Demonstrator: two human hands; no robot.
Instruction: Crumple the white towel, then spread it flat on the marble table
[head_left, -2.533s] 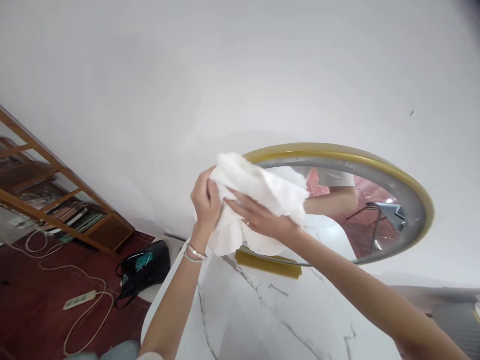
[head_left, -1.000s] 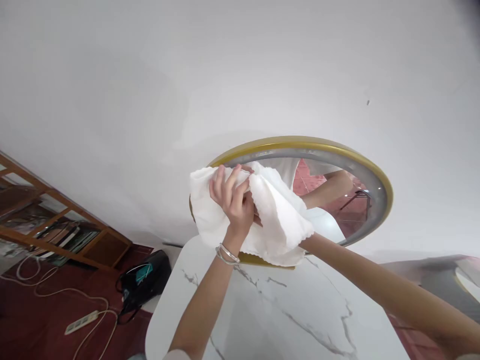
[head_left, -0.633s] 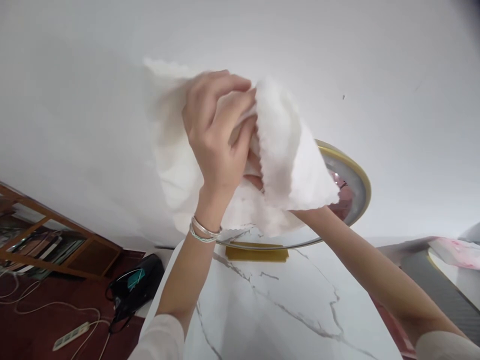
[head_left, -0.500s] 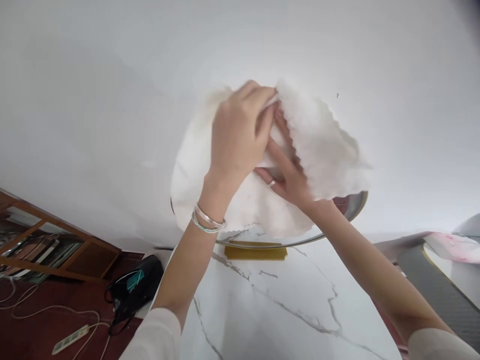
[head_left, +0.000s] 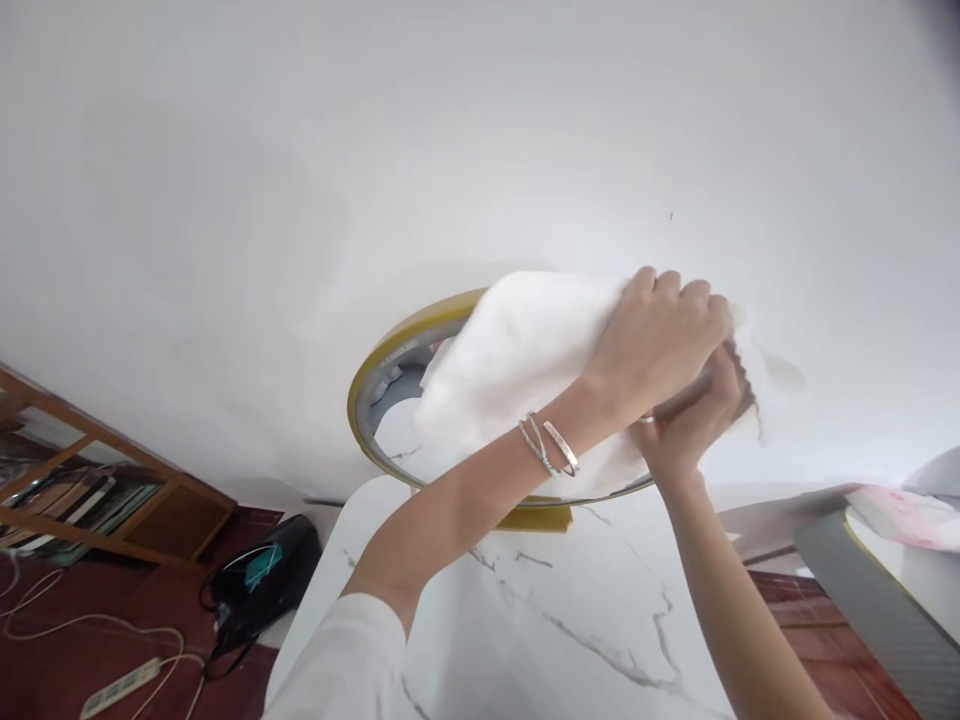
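A white cloth (head_left: pixel 517 350) hangs in front of a round gold-rimmed mirror (head_left: pixel 360 400), covering its middle and much of its right side. My left hand (head_left: pixel 664 335), with bracelets at the wrist, reaches across to the right, its fingers closed on the cloth's upper right part. Just below it, my right hand (head_left: pixel 694 420) wears a ring and grips the cloth near its scalloped edge. The two hands overlap, so some of the fingertips are hidden. Beneath the mirror shows its gold base (head_left: pixel 536 518).
The mirror stands on a white marble-patterned tabletop (head_left: pixel 540 620) against a pale wall (head_left: pixel 225 200). On the left are a wooden bookshelf (head_left: pixel 112 490), a black bag (head_left: pixel 262 580) and a power strip (head_left: pixel 120 688) with cables. A pink-and-white packet (head_left: pixel 907 515) lies on another surface at right.
Both hands have moved right and down with the cloth, the left crossing further over. The mirror's left rim and glass, covered before, are now exposed.
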